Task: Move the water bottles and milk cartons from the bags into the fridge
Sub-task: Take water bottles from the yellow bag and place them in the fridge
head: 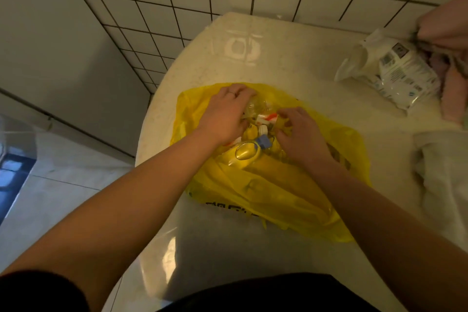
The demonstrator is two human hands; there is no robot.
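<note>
A yellow plastic bag lies on a pale round table. Its mouth is open, and inside show several clear water bottles: one with a blue cap near me and one with a red-and-white label further in. My left hand reaches into the bag's mouth, fingers curled around a clear bottle. My right hand pinches the bag's edge on the right side of the opening. No milk carton or fridge is visible.
A white plastic bag with printed packs lies at the table's far right, beside pink cloth. A pale cloth sits at the right edge. A tiled wall stands behind; floor lies to the left.
</note>
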